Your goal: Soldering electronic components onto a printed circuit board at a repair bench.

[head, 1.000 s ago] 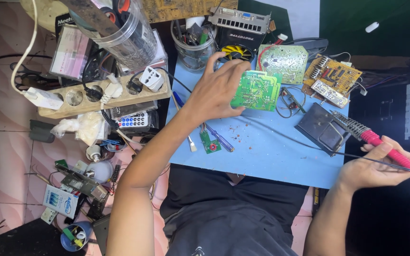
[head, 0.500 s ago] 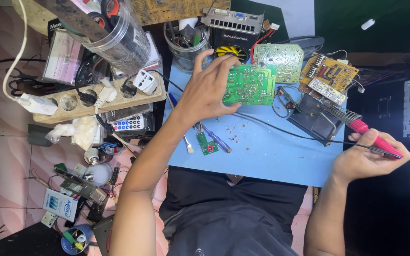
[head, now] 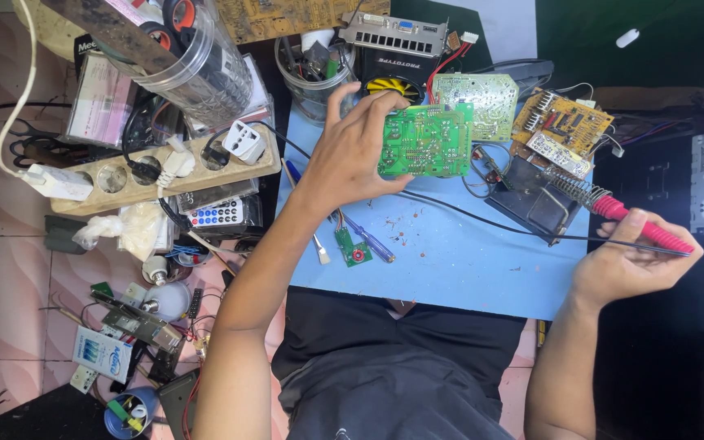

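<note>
Left hand (head: pixel 352 155) grip closed on green circuit board (head: pixel 427 140), board raised above blue bench (head: pixel 450 261), right hand (head: pixel 625 265) at bench's right edge, grip closed on red-handled soldering iron (head: pixel 641 226), small green board (head: pixel 354 247) flat on bench below left hand.

The person wears a dark grey short-sleeved cotton T-shirt (head: pixel 393 383), creased across the chest. Both forearms are bare, and both hands, left (head: pixel 360 151) and right (head: pixel 625 265), are without gloves, rings or a watch.

Matt green circuit board (head: pixel 425 140); red plastic-handled soldering iron (head: pixel 641 228) in coiled metal wire; matt blue table (head: pixel 458 261); wooden socket strip (head: pixel 156 171), clear plastic jar (head: pixel 197 69).
</note>
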